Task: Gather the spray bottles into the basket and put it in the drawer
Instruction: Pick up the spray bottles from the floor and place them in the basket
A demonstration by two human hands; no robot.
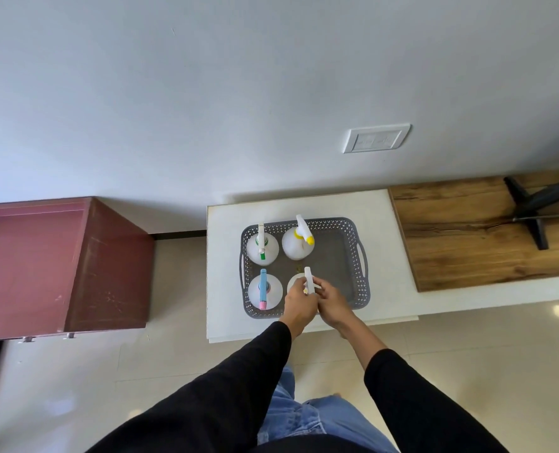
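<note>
A grey perforated basket stands on a white cabinet top. Several white spray bottles stand inside it: a green-nozzled one at the back left, a yellow-nozzled one at the back middle, a blue-and-pink one at the front left. A fourth bottle with a white trigger head stands at the front middle. My left hand and my right hand both close around that bottle's head, hiding most of its body.
A reddish-brown cabinet stands to the left across a gap of tiled floor. A wooden tabletop with a black stand adjoins the white top on the right. A wall switch plate sits above. The basket's right half holds nothing.
</note>
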